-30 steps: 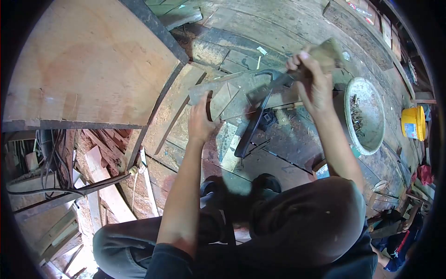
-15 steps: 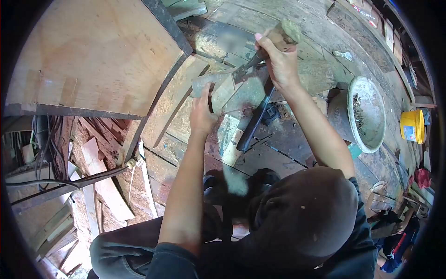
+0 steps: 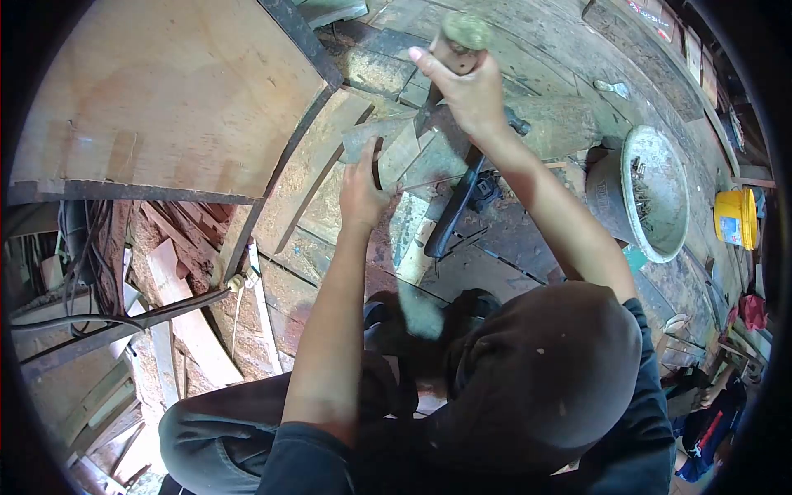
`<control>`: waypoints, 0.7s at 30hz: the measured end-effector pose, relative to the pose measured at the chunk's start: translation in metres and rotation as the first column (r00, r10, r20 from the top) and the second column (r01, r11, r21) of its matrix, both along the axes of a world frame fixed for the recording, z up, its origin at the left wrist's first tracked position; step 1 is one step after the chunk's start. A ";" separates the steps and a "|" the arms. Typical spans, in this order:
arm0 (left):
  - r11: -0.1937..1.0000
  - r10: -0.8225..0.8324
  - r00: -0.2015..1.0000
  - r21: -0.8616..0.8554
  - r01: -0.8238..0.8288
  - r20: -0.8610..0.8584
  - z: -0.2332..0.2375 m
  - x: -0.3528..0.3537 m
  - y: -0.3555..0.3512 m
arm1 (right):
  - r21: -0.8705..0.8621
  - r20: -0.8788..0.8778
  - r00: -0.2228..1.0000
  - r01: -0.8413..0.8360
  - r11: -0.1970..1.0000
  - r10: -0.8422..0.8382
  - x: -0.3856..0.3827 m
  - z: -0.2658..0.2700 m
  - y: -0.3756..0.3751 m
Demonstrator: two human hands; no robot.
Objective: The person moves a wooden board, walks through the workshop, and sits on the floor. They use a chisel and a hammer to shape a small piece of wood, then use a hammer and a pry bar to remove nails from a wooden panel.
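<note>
My left hand [image 3: 363, 194] is wrapped around the near side of a pale wooden block [image 3: 400, 153], thumb and fingers on its edges. In my right hand [image 3: 474, 95] is a chisel with a thick wooden handle [image 3: 455, 56], its end frayed and greenish. The chisel's dark metal shaft [image 3: 429, 107] slopes down to the block, its tip at the block's top edge. Below my right forearm lies a tool with a long dark blue handle [image 3: 454, 210], partly hidden.
A plywood-topped table [image 3: 173, 99] stands left, with wood offcuts [image 3: 190, 322] and sawdust below. At right are a bucket [image 3: 660, 194] holding small metal pieces and a yellow pail [image 3: 734, 219]. Another person [image 3: 705, 421] sits at the lower right edge. Planks form the floor.
My right hand has moved left and slightly up, bringing the chisel more upright over the block. My left hand has stayed on the block.
</note>
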State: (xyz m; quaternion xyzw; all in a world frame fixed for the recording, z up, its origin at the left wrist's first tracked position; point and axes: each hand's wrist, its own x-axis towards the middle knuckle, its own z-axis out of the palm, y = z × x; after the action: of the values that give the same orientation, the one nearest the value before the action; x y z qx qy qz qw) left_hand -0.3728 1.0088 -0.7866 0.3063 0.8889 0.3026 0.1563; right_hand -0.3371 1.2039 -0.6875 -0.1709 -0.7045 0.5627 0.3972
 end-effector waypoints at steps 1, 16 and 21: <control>1.000 -0.002 1.000 0.000 0.002 -0.001 0.000 0.000 0.000 | 0.012 0.067 0.996 -0.061 0.998 0.060 -0.003 -0.003 0.004; 0.784 -0.121 0.916 0.603 -0.148 0.382 0.082 -0.037 0.014 | 0.206 0.111 0.942 -0.333 0.920 0.317 -0.001 0.012 -0.007; 0.641 -0.318 0.945 0.717 0.273 -0.075 0.143 -0.046 0.067 | 0.212 0.142 0.899 -0.437 0.874 0.415 0.001 0.012 -0.001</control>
State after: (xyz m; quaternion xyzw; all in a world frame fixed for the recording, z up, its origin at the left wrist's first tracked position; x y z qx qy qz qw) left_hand -0.4186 1.0759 -0.6439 0.4748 0.6321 0.6047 0.0969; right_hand -0.3361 1.2026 -0.6760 0.0117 -0.8047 0.5392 0.2482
